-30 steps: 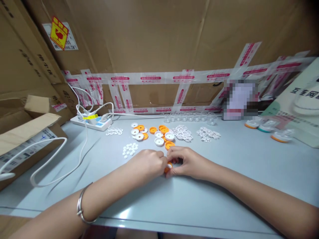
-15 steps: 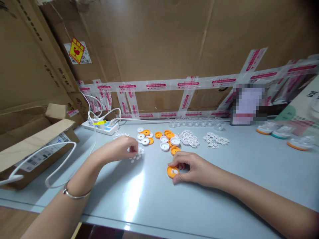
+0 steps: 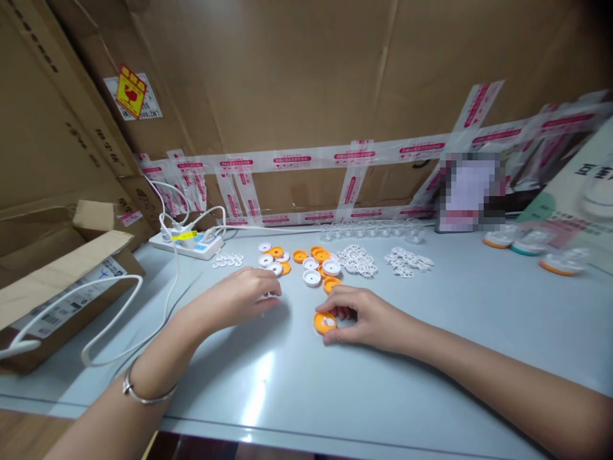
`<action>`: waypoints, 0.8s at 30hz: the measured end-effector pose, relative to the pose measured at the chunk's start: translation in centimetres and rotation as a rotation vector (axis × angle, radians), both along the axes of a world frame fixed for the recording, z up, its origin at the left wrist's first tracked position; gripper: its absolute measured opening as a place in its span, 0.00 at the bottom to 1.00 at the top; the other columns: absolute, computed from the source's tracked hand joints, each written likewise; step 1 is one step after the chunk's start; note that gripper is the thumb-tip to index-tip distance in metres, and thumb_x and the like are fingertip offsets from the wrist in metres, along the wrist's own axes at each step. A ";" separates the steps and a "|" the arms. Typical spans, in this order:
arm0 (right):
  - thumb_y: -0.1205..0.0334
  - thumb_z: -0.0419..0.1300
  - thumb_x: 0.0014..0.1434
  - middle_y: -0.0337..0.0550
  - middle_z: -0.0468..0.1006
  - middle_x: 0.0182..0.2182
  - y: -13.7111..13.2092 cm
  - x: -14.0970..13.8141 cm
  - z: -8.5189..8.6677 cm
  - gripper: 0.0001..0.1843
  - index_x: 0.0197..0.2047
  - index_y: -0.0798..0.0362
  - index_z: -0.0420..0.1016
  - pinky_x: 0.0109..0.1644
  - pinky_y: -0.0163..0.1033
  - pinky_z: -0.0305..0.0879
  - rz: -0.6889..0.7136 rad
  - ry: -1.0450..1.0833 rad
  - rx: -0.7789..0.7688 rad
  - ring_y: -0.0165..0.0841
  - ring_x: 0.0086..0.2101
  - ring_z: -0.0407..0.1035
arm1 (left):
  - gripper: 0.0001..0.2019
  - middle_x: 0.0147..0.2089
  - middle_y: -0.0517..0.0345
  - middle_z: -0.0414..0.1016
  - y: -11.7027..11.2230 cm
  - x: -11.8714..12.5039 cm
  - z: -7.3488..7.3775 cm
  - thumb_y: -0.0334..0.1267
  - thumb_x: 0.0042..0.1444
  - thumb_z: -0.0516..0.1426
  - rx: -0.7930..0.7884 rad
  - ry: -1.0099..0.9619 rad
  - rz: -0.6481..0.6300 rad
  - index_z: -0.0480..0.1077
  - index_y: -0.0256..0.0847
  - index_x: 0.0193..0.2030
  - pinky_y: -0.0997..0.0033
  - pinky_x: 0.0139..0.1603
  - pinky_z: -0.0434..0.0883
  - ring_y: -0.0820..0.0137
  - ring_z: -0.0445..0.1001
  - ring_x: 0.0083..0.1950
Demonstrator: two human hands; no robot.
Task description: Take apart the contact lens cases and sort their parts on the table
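My right hand [image 3: 360, 317] rests on the grey table [image 3: 431, 358] with its fingers curled round an orange cap [image 3: 324, 322] that has a small white disc lying inside it. My left hand [image 3: 242, 295] hovers low over a cluster of small white discs [image 3: 266, 296], fingers bent and pinched together at the tips; what they hold, if anything, is hidden. Just beyond both hands lies a group of orange and white caps [image 3: 306, 264].
White perforated pieces [image 3: 357, 260] and another pile [image 3: 407, 263] lie behind the caps, with clear cups [image 3: 373, 229] along the cardboard wall. A power strip [image 3: 186, 243] and its white cable [image 3: 110, 319] sit left, beside an open carton [image 3: 52, 287]. Assembled pieces [image 3: 527, 246] stand far right.
My left hand left the orange cap, reached left to the small white discs, and now draws back a little toward the cap. My right hand has kept hold of the cap.
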State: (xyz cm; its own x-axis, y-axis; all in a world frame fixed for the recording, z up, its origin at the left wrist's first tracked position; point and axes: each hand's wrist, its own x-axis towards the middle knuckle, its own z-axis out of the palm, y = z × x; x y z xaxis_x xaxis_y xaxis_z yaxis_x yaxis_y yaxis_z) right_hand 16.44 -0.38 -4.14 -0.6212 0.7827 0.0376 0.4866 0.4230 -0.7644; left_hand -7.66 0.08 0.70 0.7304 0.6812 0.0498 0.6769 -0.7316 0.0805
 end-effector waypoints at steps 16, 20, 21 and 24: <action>0.60 0.64 0.45 0.33 0.62 0.23 0.0 -0.4 -0.3 0.11 0.26 0.55 0.66 0.29 0.31 0.53 0.019 0.009 0.107 0.26 0.26 0.56 | 0.07 0.39 0.59 0.75 -0.4 5.9 -3.0 0.29 0.55 0.54 0.003 -0.213 -0.190 0.73 0.40 0.37 0.72 0.40 0.63 0.71 0.70 0.39; 0.61 0.65 0.45 0.33 0.62 0.22 0.0 -0.5 -0.3 0.10 0.25 0.55 0.66 0.29 0.31 0.53 0.012 0.008 0.105 0.26 0.25 0.56 | 0.06 0.37 0.60 0.75 -0.7 6.2 -2.9 0.32 0.56 0.54 0.087 -0.141 -0.149 0.73 0.42 0.35 0.70 0.37 0.60 0.71 0.69 0.38; 0.62 0.65 0.44 0.33 0.62 0.22 0.0 -0.6 -0.4 0.10 0.24 0.55 0.66 0.29 0.31 0.52 0.008 0.011 0.106 0.26 0.25 0.56 | 0.06 0.36 0.60 0.75 -0.8 6.3 -2.9 0.33 0.56 0.54 0.113 -0.129 -0.140 0.73 0.42 0.34 0.70 0.37 0.59 0.70 0.69 0.37; 0.63 0.65 0.43 0.33 0.63 0.22 -0.1 -0.7 -0.4 0.10 0.24 0.55 0.67 0.29 0.31 0.53 0.009 0.026 0.101 0.25 0.25 0.57 | 0.06 0.34 0.59 0.74 -1.1 6.4 -2.9 0.34 0.56 0.54 0.188 -0.100 -0.135 0.73 0.41 0.32 0.70 0.35 0.57 0.70 0.67 0.36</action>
State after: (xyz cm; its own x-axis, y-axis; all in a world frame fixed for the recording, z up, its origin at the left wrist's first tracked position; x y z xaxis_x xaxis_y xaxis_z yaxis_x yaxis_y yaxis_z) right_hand 15.76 -0.46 -4.54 -0.6260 0.7685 0.1323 0.4634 0.5031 -0.7295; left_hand -1.25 -1.02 -2.22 0.7991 0.5500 0.2428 0.5677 -0.8232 -0.0038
